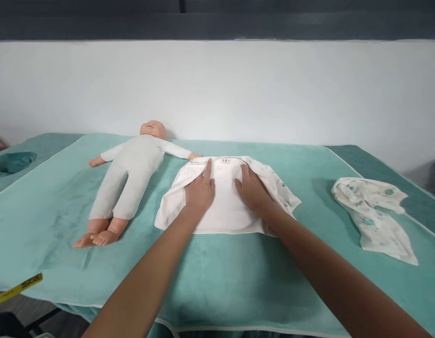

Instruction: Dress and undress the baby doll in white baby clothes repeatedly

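Observation:
A white baby shirt (225, 206) is spread on the green cover with its plain inner side up and a small printed label at the neck. My left hand (201, 188) lies on its left half, index finger stretched toward the neckline, the other fingers partly hidden by the folded front panel. On the other half my right hand (251, 188) rests with fingers spread, its outer side against the patterned right panel. Neither hand appears to grip the cloth. To the left lies a baby doll (133, 162) in a white body, face up, one hand close to the shirt's upper left edge.
Crumpled baby pants (377, 213) with a small print lie at the far right. The green cover (217, 281) drapes over the table's front edge. A white wall (217, 89) stands behind. A yellow strip (18, 288) shows at lower left.

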`<act>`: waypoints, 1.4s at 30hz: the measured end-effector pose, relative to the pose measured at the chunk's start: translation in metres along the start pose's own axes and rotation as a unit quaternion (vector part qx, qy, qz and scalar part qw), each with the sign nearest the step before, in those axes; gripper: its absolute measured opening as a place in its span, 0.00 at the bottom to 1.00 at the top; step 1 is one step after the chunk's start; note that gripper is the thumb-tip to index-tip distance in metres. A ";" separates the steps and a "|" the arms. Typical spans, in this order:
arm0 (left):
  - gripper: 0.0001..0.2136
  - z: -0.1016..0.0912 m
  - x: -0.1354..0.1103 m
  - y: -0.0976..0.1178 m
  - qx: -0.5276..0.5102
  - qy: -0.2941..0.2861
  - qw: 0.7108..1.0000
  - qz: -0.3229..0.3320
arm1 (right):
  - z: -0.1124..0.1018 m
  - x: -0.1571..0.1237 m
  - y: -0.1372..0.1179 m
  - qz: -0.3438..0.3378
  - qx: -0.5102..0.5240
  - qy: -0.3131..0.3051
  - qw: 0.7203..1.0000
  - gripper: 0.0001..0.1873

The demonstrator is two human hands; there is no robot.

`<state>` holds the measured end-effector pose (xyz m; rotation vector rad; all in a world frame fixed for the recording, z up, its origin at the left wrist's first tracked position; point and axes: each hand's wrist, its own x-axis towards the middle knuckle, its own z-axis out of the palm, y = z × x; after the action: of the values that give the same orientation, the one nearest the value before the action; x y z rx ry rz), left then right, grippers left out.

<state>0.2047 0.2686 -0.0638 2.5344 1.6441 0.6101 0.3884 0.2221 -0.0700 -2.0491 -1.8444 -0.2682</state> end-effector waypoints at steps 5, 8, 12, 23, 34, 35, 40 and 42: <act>0.30 0.001 0.007 -0.002 -0.002 -0.066 0.997 -0.030 | -0.002 0.010 0.016 -0.033 0.025 -0.076 0.996 0.31; 0.30 0.001 0.009 -0.002 -0.008 -0.101 0.994 -0.043 | 0.003 0.013 0.022 -0.028 0.043 -0.100 0.994 0.34; 0.29 0.002 0.011 -0.002 -0.015 -0.133 0.990 -0.043 | 0.013 0.013 0.025 -0.007 0.049 -0.127 0.991 0.33; 0.27 0.006 0.006 -0.003 -0.008 -0.092 0.995 -0.029 | 0.014 0.014 -0.005 -0.038 0.020 -0.126 0.991 0.25; 0.27 0.006 0.003 -0.002 -0.012 -0.047 0.998 -0.030 | 0.027 0.009 -0.029 0.069 0.071 -0.051 0.994 0.33; 0.27 0.007 0.004 -0.002 -0.010 -0.053 0.998 -0.035 | 0.027 0.008 -0.029 0.076 0.079 -0.048 0.993 0.34; 0.27 0.009 0.007 -0.004 -0.020 -0.104 0.993 -0.050 | 0.027 0.008 -0.030 0.096 0.071 -0.122 0.985 0.36; 0.27 0.009 0.007 -0.005 -0.023 -0.111 0.993 -0.047 | 0.026 0.008 -0.031 0.094 0.064 -0.132 0.985 0.37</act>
<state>0.2064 0.2785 -0.0715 2.3780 1.6397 0.3401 0.3559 0.2420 -0.0859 -2.2344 -1.7421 0.1758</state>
